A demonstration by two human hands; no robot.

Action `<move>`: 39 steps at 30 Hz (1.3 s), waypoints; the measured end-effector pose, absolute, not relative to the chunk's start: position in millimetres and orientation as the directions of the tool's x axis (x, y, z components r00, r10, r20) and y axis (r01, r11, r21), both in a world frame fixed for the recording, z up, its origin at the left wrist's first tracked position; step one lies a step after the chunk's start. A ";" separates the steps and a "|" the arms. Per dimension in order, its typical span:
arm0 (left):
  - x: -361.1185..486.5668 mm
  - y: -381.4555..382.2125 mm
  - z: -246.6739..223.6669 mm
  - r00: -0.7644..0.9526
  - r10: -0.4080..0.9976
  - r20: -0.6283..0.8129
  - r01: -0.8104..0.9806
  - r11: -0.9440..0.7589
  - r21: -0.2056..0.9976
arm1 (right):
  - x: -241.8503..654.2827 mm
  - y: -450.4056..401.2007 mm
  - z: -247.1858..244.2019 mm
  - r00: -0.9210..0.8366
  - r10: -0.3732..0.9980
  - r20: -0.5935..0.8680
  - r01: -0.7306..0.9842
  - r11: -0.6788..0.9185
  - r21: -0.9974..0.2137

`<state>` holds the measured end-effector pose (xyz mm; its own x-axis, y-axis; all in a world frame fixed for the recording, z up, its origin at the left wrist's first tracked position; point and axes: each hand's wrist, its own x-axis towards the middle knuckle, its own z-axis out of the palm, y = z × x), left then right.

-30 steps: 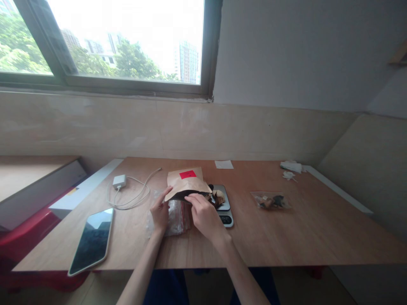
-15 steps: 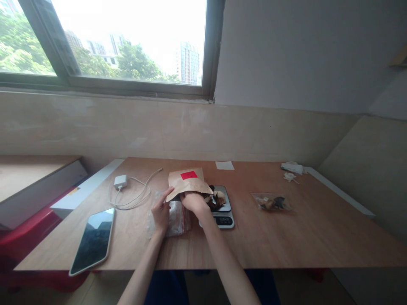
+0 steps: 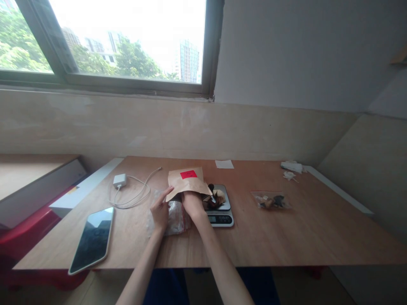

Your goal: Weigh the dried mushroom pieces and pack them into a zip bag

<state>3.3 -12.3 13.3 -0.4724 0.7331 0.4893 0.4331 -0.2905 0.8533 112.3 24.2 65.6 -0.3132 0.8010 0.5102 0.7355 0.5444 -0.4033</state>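
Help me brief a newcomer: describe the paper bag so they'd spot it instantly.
Find the wooden table below the window. Near its middle, left of the scale, the left hand holds the paper bag, the right hand partly inside. Brown with a red label, it differs from the clear plastic bags.

The red-labelled brown paper bag (image 3: 192, 184) tilts open-mouthed over the table (image 3: 302, 239).

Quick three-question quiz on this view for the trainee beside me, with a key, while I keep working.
1. Which hand reaches into the mouth of the paper bag? A: left. B: right.
2. True or false: brown pieces lie on the scale.
3. Fill in the colour: the label on the bag is ____.

Key: 1. B, the right hand. 2. True. 3. Red.
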 end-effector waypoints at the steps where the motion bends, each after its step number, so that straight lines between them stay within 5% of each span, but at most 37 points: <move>1: 3.2 -12.2 13.1 -0.474 0.733 0.488 0.432 -0.289 0.854 | 112.8 21.6 64.6 -0.303 0.820 0.486 0.743 0.523 -0.418; 11: 1.7 -10.6 9.7 -0.463 0.735 0.495 0.450 -0.285 0.846 | 120.0 -14.0 76.6 -0.200 0.965 0.167 0.792 0.260 -0.553; 18: 0.9 -10.9 9.4 -0.459 0.751 0.474 0.439 -0.272 0.856 | 131.9 -41.4 67.6 -0.181 0.881 0.437 0.519 0.463 -0.718; 26: 3.1 -14.8 15.1 -0.454 0.765 0.457 0.460 -0.238 0.855 | 148.2 -59.9 66.6 -0.067 0.864 0.499 0.372 0.486 -0.791; 39: -8.0 23.0 56.6 -0.463 0.801 0.379 0.346 -0.230 0.909 | 233.7 -77.0 33.9 0.324 0.893 0.312 0.278 0.225 -0.934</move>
